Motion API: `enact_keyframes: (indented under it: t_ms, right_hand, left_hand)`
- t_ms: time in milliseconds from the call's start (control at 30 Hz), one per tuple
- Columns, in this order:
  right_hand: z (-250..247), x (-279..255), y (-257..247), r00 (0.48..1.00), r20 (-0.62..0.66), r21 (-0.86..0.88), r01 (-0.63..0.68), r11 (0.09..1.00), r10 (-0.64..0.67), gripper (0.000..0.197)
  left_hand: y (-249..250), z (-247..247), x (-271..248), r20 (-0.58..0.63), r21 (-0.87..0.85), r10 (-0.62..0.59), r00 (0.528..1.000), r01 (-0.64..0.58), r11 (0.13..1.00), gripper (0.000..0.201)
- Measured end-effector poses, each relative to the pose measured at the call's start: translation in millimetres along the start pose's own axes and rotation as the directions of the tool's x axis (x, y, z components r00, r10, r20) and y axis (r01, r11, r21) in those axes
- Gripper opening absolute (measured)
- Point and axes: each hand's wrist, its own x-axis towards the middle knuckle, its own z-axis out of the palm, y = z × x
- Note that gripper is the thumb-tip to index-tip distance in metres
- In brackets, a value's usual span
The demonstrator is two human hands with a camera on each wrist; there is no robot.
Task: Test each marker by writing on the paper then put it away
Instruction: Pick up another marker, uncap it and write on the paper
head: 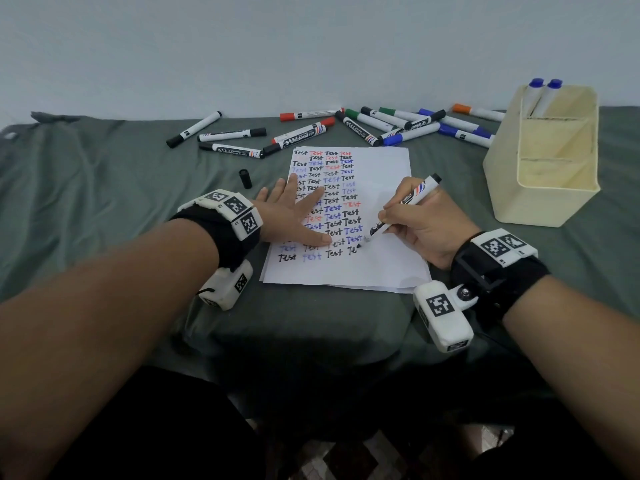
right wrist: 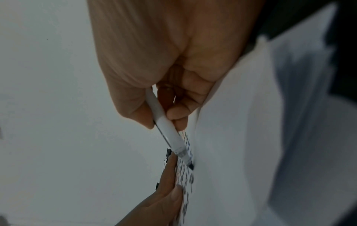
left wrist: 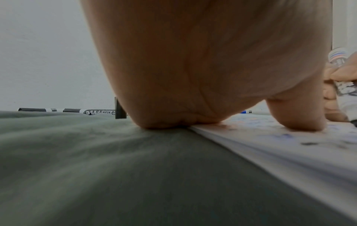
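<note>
A white paper [head: 384, 261] covered with rows of "Test" lies in the middle of the green cloth. My right hand [head: 419, 223] grips an uncapped black marker [head: 407, 202], its tip on the paper at the end of the bottom row, where "Te" is written. The right wrist view shows the same marker [right wrist: 170, 134] pinched between thumb and fingers, tip on the paper [right wrist: 231, 122]. My left hand [head: 294, 216] lies flat on the paper's left side, fingers spread. The marker's black cap [head: 245, 178] stands on the cloth left of the paper.
Several markers [head: 301, 133] with black, red, green, blue and orange caps lie scattered behind the paper. A cream holder [head: 550, 188] stands at the right with two blue-capped markers [head: 545, 88] in its back compartment. A wall rises behind the table.
</note>
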Motion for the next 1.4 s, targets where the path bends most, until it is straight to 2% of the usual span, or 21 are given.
enact_keyframes:
  t_ms: [333, 567, 733, 1033, 1200, 1300, 1367, 1400]
  right_hand:
    - [0, -1, 0, 0.999, 0.041, 0.013, -0.004, 1.000, 0.003, 0.044]
    - [-1, 2, 1, 1.000, -0.024, 0.017, 0.008, 1.000, -0.008, 0.042]
    - [0, 2, 2, 1.000, 0.005, 0.043, -0.004, 0.999, 0.004, 0.030]
    - [-2, 4, 4, 1.000, -0.017, 0.037, 0.006, 0.999, -0.006, 0.027]
    - [-8, 5, 4, 0.999, -0.049, 0.179, -0.005, 0.984, 0.014, 0.028]
    - [-8, 4, 3, 0.999, -0.042, 0.250, -0.009, 0.968, 0.020, 0.030]
    - [-6, 4, 2, 0.999, -0.047, 0.291, -0.006, 0.957, 0.021, 0.020]
    - [-6, 3, 1, 0.998, -0.051, 0.302, -0.008, 0.953, 0.025, 0.016]
  left_hand:
    - [-2, 0, 1, 0.002, -0.011, 0.008, 1.000, -0.008, 1.000, 0.128]
    - [-3, 0, 2, -0.003, -0.005, 0.017, 1.000, -0.017, 1.000, 0.127]
    - [-3, 1, 3, -0.010, 0.004, 0.016, 1.000, -0.016, 1.000, 0.124]
    - [-7, 5, 9, -0.033, -0.004, 0.016, 0.999, -0.017, 1.000, 0.122]
    - [-9, 5, 8, -0.068, -0.009, 0.022, 0.997, -0.023, 1.000, 0.127]
    - [-10, 2, 4, -0.153, 0.001, 0.038, 0.988, -0.038, 0.999, 0.119]
    - [-12, -2, 2, -0.301, 0.031, 0.052, 0.952, -0.045, 0.998, 0.096]
    - [-13, -4, 1, -0.391, 0.062, 0.060, 0.918, -0.039, 0.997, 0.083]
